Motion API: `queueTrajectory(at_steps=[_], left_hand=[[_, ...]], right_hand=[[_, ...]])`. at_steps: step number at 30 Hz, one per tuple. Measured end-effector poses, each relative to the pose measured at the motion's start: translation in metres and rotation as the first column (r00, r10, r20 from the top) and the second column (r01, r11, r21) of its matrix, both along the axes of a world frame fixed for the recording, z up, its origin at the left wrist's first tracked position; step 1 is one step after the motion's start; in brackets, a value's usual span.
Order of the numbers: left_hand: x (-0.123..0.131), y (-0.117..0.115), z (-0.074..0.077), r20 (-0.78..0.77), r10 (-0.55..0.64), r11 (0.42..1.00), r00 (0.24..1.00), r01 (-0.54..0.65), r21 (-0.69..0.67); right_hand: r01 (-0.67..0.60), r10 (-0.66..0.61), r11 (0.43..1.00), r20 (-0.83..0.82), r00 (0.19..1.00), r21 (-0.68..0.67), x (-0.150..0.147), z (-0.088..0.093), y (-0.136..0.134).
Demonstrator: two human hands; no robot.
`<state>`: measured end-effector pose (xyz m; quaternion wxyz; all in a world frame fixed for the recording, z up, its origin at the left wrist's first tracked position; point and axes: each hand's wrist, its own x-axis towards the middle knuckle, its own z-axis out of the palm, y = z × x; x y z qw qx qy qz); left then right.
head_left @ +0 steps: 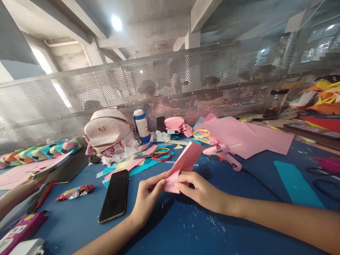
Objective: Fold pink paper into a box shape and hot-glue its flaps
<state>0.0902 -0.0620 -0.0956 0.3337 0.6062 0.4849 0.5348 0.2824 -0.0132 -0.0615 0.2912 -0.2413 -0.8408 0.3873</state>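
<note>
Both of my hands hold a folded piece of pink paper (183, 159) above the blue table. My left hand (148, 196) pinches its lower left edge between thumb and fingers. On the right side, my right hand (198, 189) grips the lower part, its fingertips pressed against the fold. The paper stands tilted, its two layers apart at the top. A pink glue gun (223, 154) lies just beyond my right hand. Left of my left hand rests a black phone (114, 196). Scissors (159, 154) with red and yellow handles lie behind the paper among scraps.
Large pink sheets (252, 136) lie at the back right, and a blue strip (294, 184) at the right. A backpack (108, 129) and a bottle (141, 125) stand before a perforated metal screen (111, 85). Another person's arm (18, 194) reaches in at left, near a candy wrapper (75, 192).
</note>
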Motion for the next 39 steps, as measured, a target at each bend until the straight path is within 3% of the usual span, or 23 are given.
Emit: queueTrajectory(at_steps=[5, 11, 15, 19, 23, 29, 35, 39], left_hand=[[0.000, 0.002, -0.003, 0.033, -0.017, 1.000, 0.999, 0.018, -0.014], [0.001, 0.004, -0.005, 0.091, -0.043, 0.999, 0.995, 0.046, -0.028], [0.000, 0.004, -0.006, 0.087, -0.048, 0.998, 0.995, 0.051, -0.034], [0.002, 0.002, -0.001, 0.014, -0.093, 0.995, 0.996, 0.093, -0.025], [0.005, -0.003, 0.006, -0.081, -0.183, 0.983, 0.980, 0.183, -0.017], [0.003, -0.010, 0.001, -0.320, -0.274, 0.957, 0.907, 0.290, 0.002], [0.002, -0.011, -0.005, -0.416, -0.361, 0.916, 0.835, 0.401, 0.010], [0.005, -0.010, -0.004, -0.402, -0.378, 0.910, 0.834, 0.414, 0.002]], right_hand=[[0.012, -0.012, 0.997, -0.008, 1.000, 0.080, 0.001, -0.001, -0.001], [0.083, -0.082, 0.995, 0.028, 0.996, -0.058, -0.002, -0.005, -0.006], [0.099, -0.098, 0.995, 0.042, 0.994, -0.022, -0.003, -0.004, -0.007], [0.065, -0.071, 0.995, 0.084, 0.994, 0.076, -0.001, 0.002, -0.007], [-0.064, 0.046, 0.987, 0.118, 0.992, 0.147, 0.001, 0.011, -0.008], [-0.223, 0.181, 0.962, 0.242, 0.953, 0.160, 0.004, 0.019, -0.007], [-0.232, 0.131, 0.928, 0.328, 0.935, 0.290, 0.005, 0.016, -0.005], [-0.173, 0.055, 0.898, 0.287, 0.956, 0.404, 0.004, 0.010, -0.003]])
